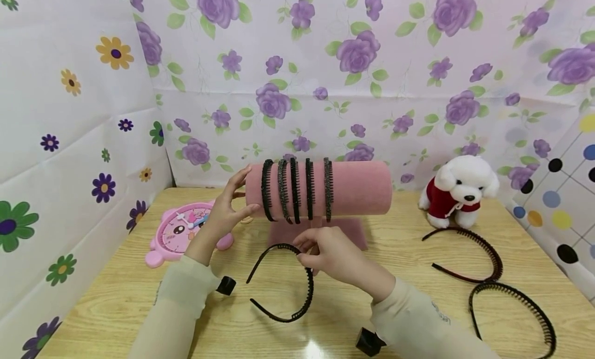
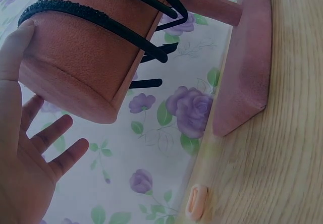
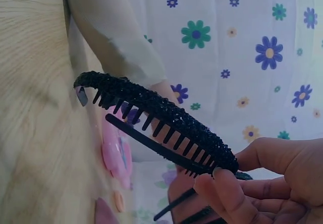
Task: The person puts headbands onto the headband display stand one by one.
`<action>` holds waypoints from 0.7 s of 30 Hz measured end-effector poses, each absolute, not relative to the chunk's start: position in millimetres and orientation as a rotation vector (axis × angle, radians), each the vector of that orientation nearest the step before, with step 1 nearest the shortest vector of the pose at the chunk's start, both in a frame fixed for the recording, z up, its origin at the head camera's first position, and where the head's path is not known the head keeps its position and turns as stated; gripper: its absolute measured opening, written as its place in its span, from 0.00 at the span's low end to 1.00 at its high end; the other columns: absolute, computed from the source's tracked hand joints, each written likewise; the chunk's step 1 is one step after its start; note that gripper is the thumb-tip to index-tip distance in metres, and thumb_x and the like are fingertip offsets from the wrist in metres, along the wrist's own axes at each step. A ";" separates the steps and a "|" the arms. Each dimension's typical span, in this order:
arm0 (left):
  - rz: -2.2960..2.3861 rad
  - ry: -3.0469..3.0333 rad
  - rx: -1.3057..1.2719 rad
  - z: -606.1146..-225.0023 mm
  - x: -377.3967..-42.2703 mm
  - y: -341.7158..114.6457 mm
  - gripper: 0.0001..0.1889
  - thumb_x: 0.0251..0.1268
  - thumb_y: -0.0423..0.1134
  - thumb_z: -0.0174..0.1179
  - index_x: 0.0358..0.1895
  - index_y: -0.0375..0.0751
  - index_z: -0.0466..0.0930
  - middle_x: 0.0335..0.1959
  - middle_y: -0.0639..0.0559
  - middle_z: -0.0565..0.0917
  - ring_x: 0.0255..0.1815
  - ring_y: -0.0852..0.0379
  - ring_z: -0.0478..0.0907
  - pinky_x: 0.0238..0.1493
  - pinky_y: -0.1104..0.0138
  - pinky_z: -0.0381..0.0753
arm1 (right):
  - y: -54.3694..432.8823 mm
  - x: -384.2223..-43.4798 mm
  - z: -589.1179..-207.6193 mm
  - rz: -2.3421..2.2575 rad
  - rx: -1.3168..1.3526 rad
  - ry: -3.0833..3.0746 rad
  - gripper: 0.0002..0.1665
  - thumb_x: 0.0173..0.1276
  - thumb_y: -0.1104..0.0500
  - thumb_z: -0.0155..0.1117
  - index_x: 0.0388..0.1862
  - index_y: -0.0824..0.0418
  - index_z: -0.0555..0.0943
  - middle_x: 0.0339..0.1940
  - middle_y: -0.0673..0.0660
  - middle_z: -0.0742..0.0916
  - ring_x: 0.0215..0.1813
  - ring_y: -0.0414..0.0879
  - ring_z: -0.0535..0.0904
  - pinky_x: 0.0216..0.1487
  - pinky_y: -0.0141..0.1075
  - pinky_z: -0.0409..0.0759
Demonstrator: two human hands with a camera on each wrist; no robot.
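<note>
My right hand (image 1: 332, 255) pinches a black toothed headband (image 1: 310, 292) by its upper side, in front of the stand; its glittery, beaded top shows in the right wrist view (image 3: 161, 110). The left hand (image 1: 225, 209) rests on the left end of a pink velvet roll stand (image 1: 358, 188), thumb against the front and fingers spread behind its end. In the left wrist view the thumb touches the roll near a glittery headband (image 2: 75, 9). Several black headbands (image 1: 294, 191) sit side by side around the left and middle part of the roll.
Two more black headbands (image 1: 495, 258) lie at the right of the wooden table (image 1: 400, 255). Behind them sits a white toy dog (image 1: 465, 181) in a red top. A pink clock (image 1: 165, 240) lies left of the stand. Flowered cloth (image 1: 297, 69) hangs behind.
</note>
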State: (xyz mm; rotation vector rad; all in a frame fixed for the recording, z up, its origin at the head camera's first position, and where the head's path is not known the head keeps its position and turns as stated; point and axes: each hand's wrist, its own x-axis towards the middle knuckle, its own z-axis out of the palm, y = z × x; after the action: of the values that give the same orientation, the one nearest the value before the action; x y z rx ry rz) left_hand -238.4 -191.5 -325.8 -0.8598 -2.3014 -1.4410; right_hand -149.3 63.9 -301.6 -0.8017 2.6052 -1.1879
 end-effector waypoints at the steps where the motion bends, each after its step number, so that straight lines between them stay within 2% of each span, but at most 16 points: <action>1: -1.443 -2.303 -0.858 -326.2 -238.8 -191.6 0.41 0.57 0.22 0.60 0.74 0.36 0.51 0.76 0.37 0.55 0.70 0.35 0.60 0.63 0.40 0.66 | 66.4 -148.8 -299.6 -1.182 -0.803 2.613 0.14 0.64 0.64 0.62 0.48 0.68 0.82 0.36 0.58 0.88 0.27 0.37 0.81 0.26 0.29 0.82; 7: -1.463 -2.304 -0.854 -327.6 -239.9 -191.9 0.42 0.57 0.22 0.60 0.74 0.38 0.50 0.76 0.38 0.55 0.70 0.35 0.60 0.63 0.39 0.65 | 84.4 -145.7 -288.8 -1.138 -0.808 2.670 0.13 0.65 0.63 0.62 0.48 0.66 0.82 0.34 0.55 0.87 0.27 0.36 0.80 0.26 0.29 0.82; 14: -1.470 -2.297 -0.859 -326.6 -238.5 -191.6 0.41 0.57 0.21 0.60 0.74 0.37 0.51 0.76 0.38 0.55 0.70 0.35 0.60 0.63 0.39 0.65 | 107.5 -143.2 -275.7 -1.139 -0.814 2.671 0.11 0.66 0.63 0.62 0.46 0.65 0.83 0.36 0.56 0.87 0.31 0.40 0.81 0.28 0.31 0.82; 21: -1.465 -2.288 -0.868 -325.4 -237.7 -191.2 0.41 0.57 0.21 0.59 0.74 0.36 0.51 0.76 0.37 0.55 0.71 0.34 0.59 0.62 0.39 0.65 | 134.3 -138.4 -258.0 -1.042 -0.797 2.753 0.10 0.66 0.61 0.62 0.43 0.64 0.85 0.30 0.53 0.87 0.25 0.39 0.79 0.26 0.31 0.81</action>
State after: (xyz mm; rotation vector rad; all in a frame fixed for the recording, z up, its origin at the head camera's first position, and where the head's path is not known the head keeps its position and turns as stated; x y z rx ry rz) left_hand -237.7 -191.2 -325.4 -0.8683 -2.2885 -1.4653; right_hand -138.4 134.3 -258.0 -0.7965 2.7532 -1.0420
